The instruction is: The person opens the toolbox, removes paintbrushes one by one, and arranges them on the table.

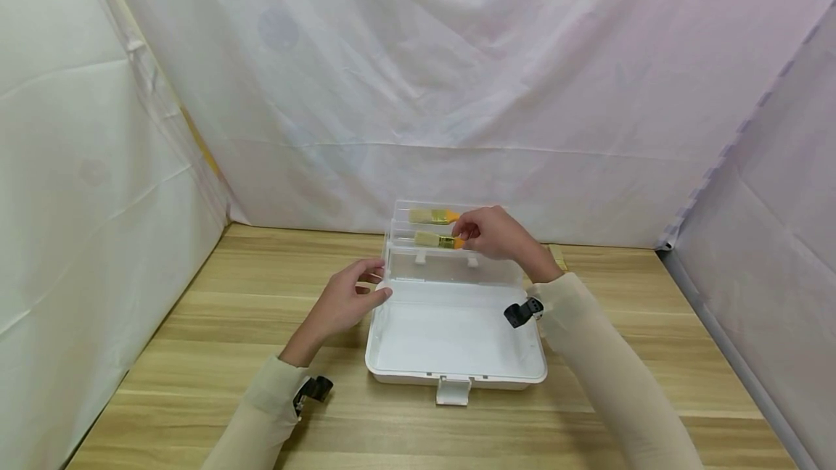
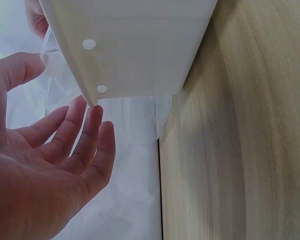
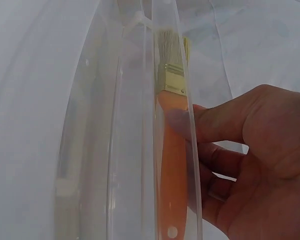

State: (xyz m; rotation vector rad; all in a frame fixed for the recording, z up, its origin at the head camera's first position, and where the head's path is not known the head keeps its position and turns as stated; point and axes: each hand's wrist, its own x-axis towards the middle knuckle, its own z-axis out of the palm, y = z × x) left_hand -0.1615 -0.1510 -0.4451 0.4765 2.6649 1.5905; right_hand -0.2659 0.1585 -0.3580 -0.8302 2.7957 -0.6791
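A white plastic box (image 1: 451, 332) stands with its lid raised and translucent trays (image 1: 400, 244) lifted at the back. Two flat paintbrushes with orange handles lie in these trays, a rear paintbrush (image 1: 431, 216) and a front paintbrush (image 1: 431, 240). My right hand (image 1: 498, 236) reaches into the trays, and its thumb and fingers pinch the orange handle of a paintbrush (image 3: 174, 160). Part of that thumb shows through the tray's clear wall. At the box's left rear corner my left hand (image 1: 346, 297) touches the rim with extended fingers (image 2: 92, 127), thumb apart from them.
Under the box is a wood-grain table (image 1: 261, 310). A pale-bristled item (image 1: 558, 257), partly hidden by the right forearm, lies at the back right. White cloth (image 1: 457, 78) hangs behind and on both sides. A white latch (image 1: 453, 391) hangs at the box's front.
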